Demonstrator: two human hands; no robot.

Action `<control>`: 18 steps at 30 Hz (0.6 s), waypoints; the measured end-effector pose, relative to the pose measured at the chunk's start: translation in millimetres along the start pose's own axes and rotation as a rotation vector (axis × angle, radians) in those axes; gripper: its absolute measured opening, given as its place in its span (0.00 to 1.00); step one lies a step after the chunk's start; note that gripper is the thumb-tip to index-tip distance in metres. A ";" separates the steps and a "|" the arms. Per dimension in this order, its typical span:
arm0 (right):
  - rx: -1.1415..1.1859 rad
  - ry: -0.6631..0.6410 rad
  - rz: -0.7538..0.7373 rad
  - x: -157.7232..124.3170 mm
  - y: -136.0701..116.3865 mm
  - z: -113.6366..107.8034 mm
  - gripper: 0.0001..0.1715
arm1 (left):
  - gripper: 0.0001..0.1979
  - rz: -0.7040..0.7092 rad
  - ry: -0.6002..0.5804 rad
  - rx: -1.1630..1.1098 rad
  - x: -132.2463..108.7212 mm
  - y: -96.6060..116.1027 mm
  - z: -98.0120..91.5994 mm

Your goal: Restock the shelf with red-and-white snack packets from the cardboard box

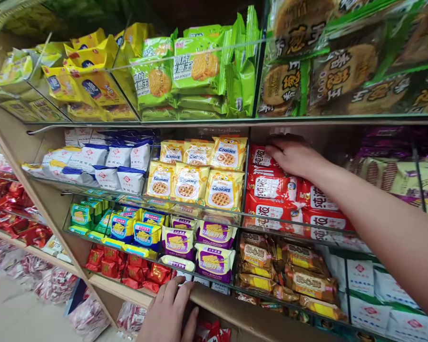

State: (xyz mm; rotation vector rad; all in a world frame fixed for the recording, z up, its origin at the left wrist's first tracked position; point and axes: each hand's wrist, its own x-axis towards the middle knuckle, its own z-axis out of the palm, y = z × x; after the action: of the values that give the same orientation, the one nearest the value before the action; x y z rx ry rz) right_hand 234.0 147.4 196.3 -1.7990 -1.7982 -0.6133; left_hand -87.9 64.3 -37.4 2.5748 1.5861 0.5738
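Note:
My right hand (293,154) reaches into the second shelf and rests palm down, fingers spread, on a pile of red and white snack packets (274,187). To the left of that pile sit yellow cookie packets (194,178). My left hand (169,311) lies low in the frame, fingers flat on the wooden front edge of a lower shelf (231,308), just below purple soda biscuit packets (199,247). Neither hand grips a packet.
Clear acrylic dividers (245,183) split each shelf into bins. Green biscuit packs (196,71) and yellow packs (89,80) fill the top shelf. White and blue packets (103,164), brown gold packets (288,275) and red sweets (135,268) fill other bins. Floor (17,318) shows lower left.

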 end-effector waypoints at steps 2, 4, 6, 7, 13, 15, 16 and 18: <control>-0.004 0.040 0.037 -0.2 -1.1 -2.7 0.22 | 0.16 0.002 0.002 0.012 -0.7 -0.7 0.9; -0.017 0.078 0.072 -1.4 -1.3 -4.7 0.22 | 0.16 -0.001 0.000 0.038 -1.7 -1.4 2.8; -0.028 0.104 0.104 -3.7 -0.7 -5.4 0.22 | 0.18 -0.020 0.010 0.076 -2.7 -1.7 5.1; -0.032 0.107 0.125 -4.9 -0.3 -5.4 0.22 | 0.19 -0.032 0.010 0.095 -3.1 -1.5 5.8; -0.040 0.065 0.157 -11.9 -5.8 -21.2 0.23 | 0.25 -0.094 -0.095 0.130 -5.7 5.7 -2.7; -0.027 0.064 0.079 -30.6 -17.3 -34.2 0.22 | 0.25 -0.096 -0.088 0.126 -8.4 9.1 -7.7; 0.017 0.089 0.008 -47.5 -26.1 -40.1 0.20 | 0.25 -0.092 -0.078 0.121 -10.0 10.6 -9.5; 0.238 0.154 -0.156 -97.0 -49.7 -47.3 0.16 | 0.25 -0.085 -0.056 0.112 -13.1 12.5 -10.9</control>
State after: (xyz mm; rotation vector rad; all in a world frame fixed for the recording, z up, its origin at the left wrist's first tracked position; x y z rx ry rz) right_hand 184.8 42.0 172.0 -1.4266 -1.8321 -0.5541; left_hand -86.4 45.5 -27.9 2.5603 1.7469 0.4133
